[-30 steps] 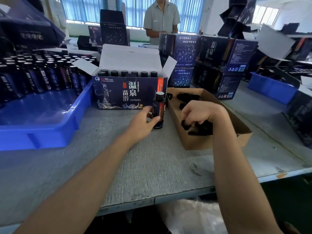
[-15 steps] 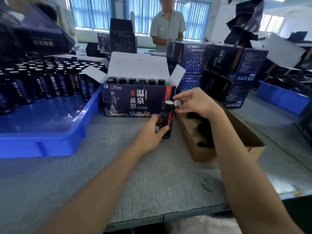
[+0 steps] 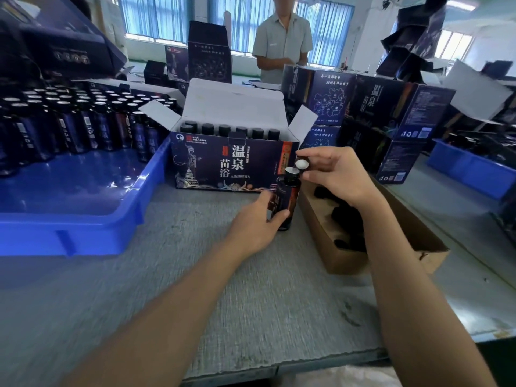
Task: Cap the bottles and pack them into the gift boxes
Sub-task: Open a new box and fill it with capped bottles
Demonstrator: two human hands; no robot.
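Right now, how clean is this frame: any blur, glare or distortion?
Head view: wide-angle bending tilts the boxes at the right edge; windows blown out; the tray floor glares; motion blur smears the left hand and bottle; the cap in the right hand and the gift box print read clearly.

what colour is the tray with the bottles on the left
Bright blue; the tray shows best in the head view.

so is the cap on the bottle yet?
No, the right hand pinches the cap just off the bottle's top, its white lining showing.
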